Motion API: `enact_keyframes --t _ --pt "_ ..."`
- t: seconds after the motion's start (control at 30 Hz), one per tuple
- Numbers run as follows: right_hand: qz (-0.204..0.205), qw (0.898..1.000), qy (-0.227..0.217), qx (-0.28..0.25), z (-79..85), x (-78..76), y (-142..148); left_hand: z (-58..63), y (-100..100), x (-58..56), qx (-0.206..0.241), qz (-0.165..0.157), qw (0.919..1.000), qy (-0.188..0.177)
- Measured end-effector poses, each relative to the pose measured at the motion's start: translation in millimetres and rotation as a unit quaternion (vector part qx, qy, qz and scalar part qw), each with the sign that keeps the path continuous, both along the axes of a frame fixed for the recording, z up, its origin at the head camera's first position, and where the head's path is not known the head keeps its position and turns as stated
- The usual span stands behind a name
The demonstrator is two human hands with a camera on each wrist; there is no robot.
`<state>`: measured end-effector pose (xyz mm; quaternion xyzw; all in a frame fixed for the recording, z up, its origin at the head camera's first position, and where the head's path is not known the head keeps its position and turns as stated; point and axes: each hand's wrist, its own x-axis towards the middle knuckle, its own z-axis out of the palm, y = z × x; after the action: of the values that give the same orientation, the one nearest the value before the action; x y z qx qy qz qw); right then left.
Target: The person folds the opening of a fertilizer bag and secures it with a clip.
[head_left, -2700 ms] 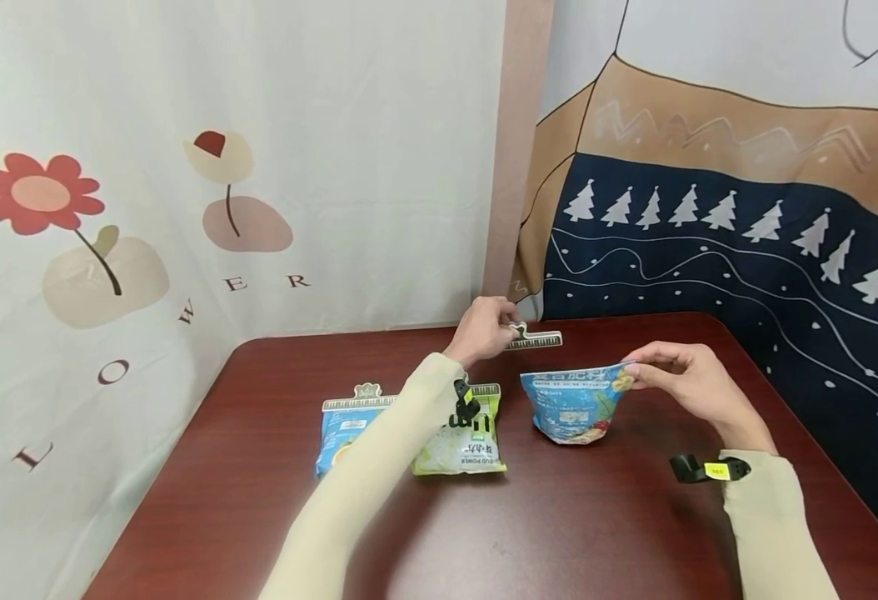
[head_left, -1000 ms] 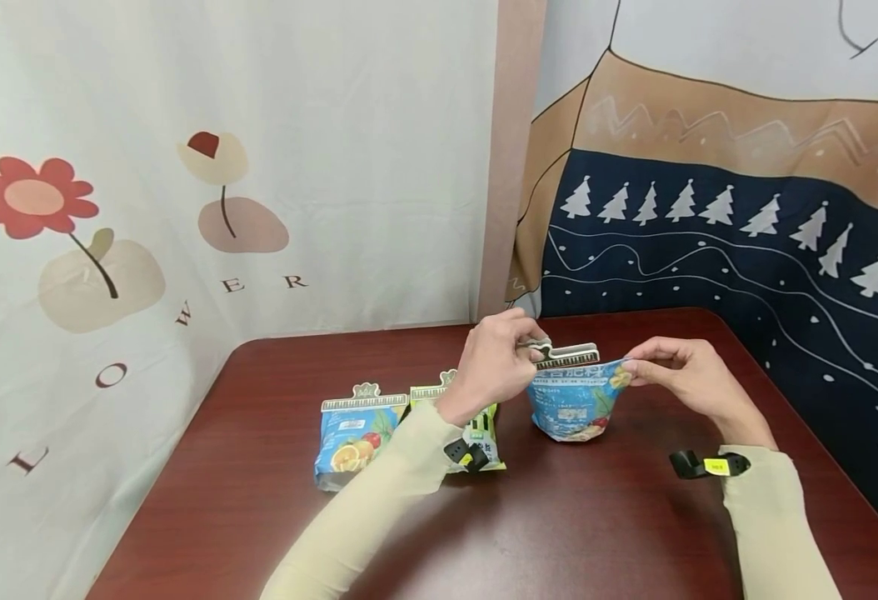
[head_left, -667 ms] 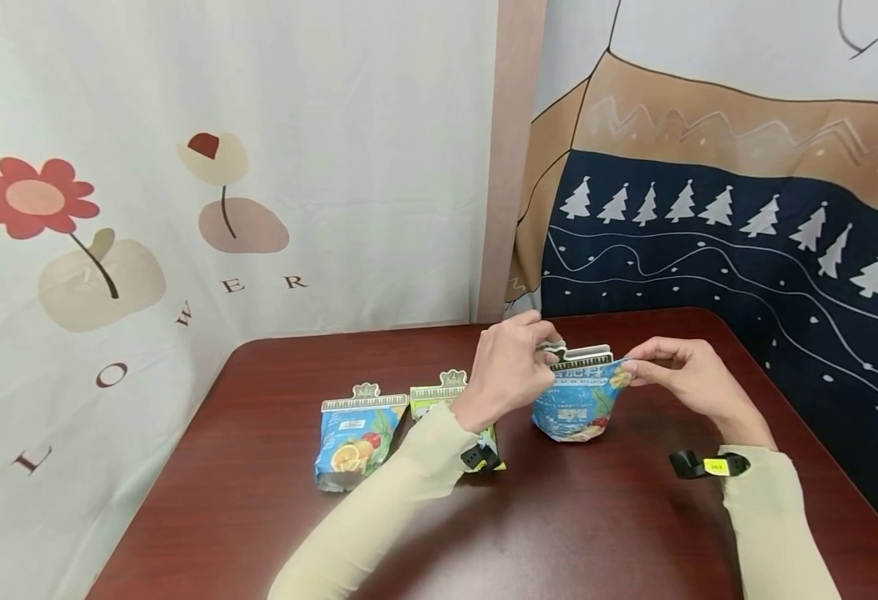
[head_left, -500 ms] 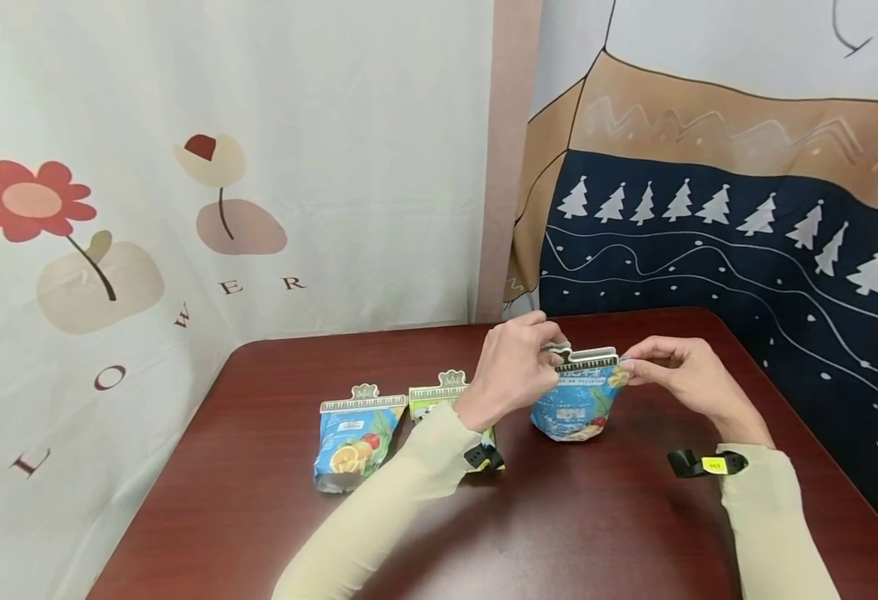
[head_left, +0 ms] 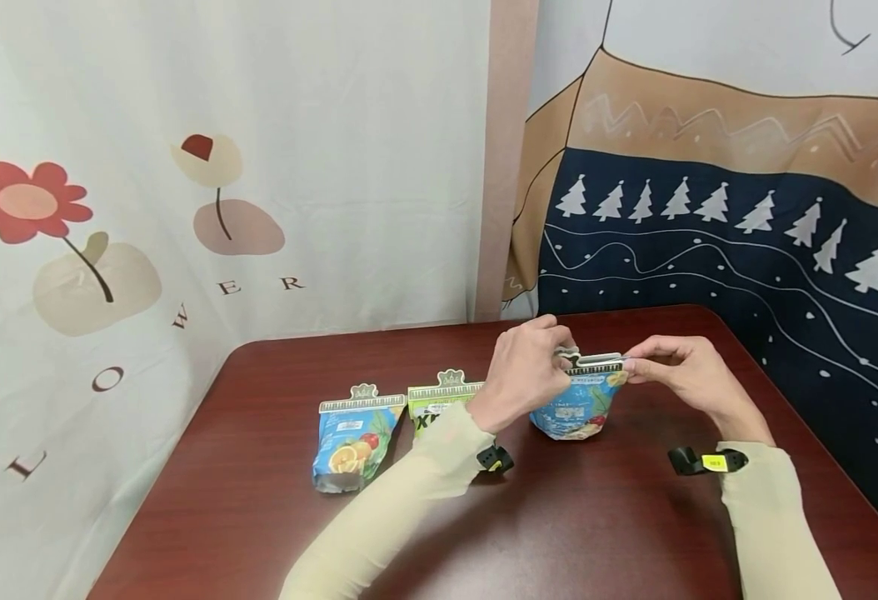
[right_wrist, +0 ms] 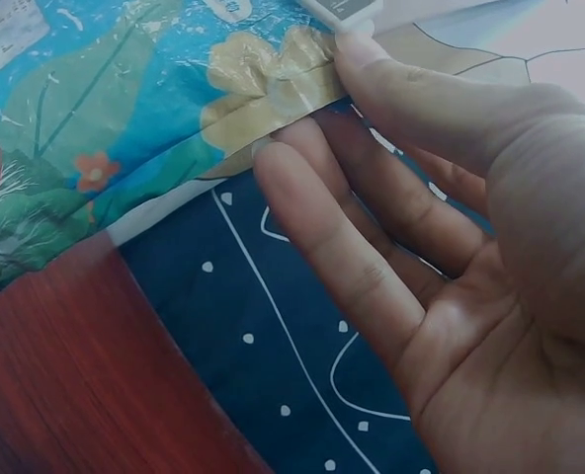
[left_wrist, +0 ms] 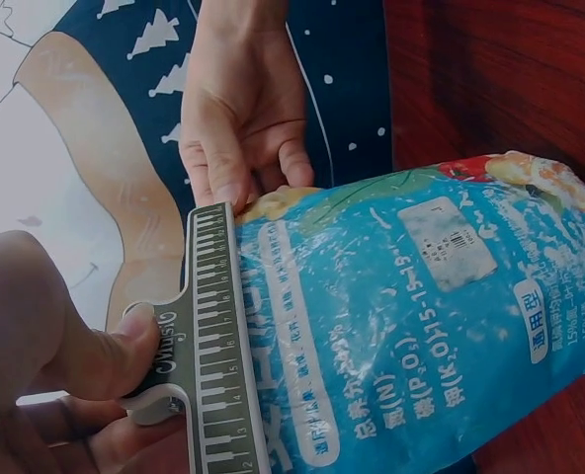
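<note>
My left hand (head_left: 523,371) pinches the handles of a clip (left_wrist: 218,346) printed with piano keys and a ruler scale. The clip's long edge lies over the top edge of a blue fertilizer bag (head_left: 572,410), which stands upright on the table. In the left wrist view, the bag's printed front (left_wrist: 372,296) is plain, with a white label on it. My right hand (head_left: 679,375) pinches the bag's top right corner between thumb and fingers, close to the clip's end. The right wrist view shows that thumb (right_wrist: 372,74) on the yellow flower print.
Left of my left hand, a blue bag (head_left: 352,442) and a green bag (head_left: 426,410) sit side by side, each with a similar clip along its top. My left forearm partly covers the green one. Curtains hang behind the brown table (head_left: 596,517).
My left hand has brought the clip from the back of the table rightward and down onto the bag's top edge. My right hand has kept hold of the corner throughout.
</note>
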<state>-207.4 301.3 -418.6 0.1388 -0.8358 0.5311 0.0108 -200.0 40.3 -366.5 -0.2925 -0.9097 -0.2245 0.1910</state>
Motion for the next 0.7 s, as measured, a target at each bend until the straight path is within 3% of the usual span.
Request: enact_keyframes --t 0.7 --pt "0.005 1.000 -0.020 -0.009 0.3 0.9 6.8 -5.7 12.3 -3.7 -0.014 0.017 0.9997 -0.007"
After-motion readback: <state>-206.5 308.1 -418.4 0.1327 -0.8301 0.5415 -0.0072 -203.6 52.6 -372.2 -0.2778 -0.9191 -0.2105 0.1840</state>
